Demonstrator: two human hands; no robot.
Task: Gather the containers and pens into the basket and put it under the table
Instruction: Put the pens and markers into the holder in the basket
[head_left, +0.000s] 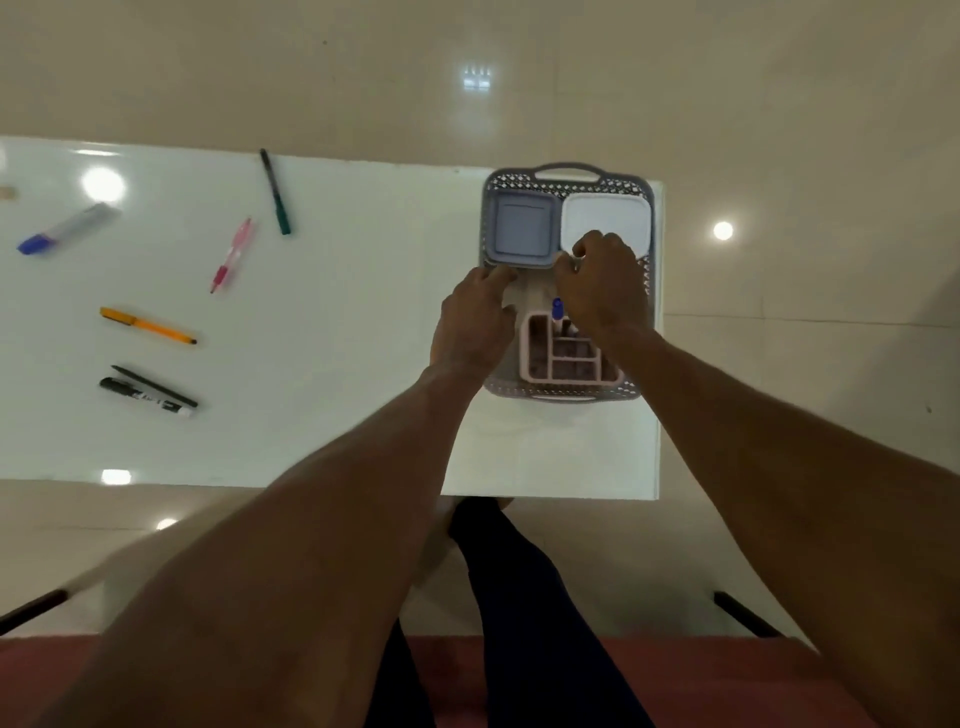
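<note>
Grey plastic basket (644, 291) at about one o'clock on the white table (363, 312), hard against the right edge, not yet under it. Inside, at the twelve o'clock end: grey lidded box (522, 228) and white lidded box (605, 218) side by side. At the six o'clock end: pink divided organiser (563, 358), upright, with one blue-capped pen (557, 312) standing in its far compartment; other compartments apparently bare. Left hand (475, 322) on the basket's nine o'clock rim, fingers curled at the grey box's near corner. Right hand (602, 280) over the middle, fingertips pinched together; whether pinching anything, cannot tell. Containers seemingly gathered, so roughly halfway by that reading. Left out toward nine o'clock: blue marker (67, 228), green pen (275, 192), pink pen (231, 254), orange pen (148, 326), slim dark pen (156, 387), black marker (148, 397). Remaining: six pens, then stowing below.
</note>
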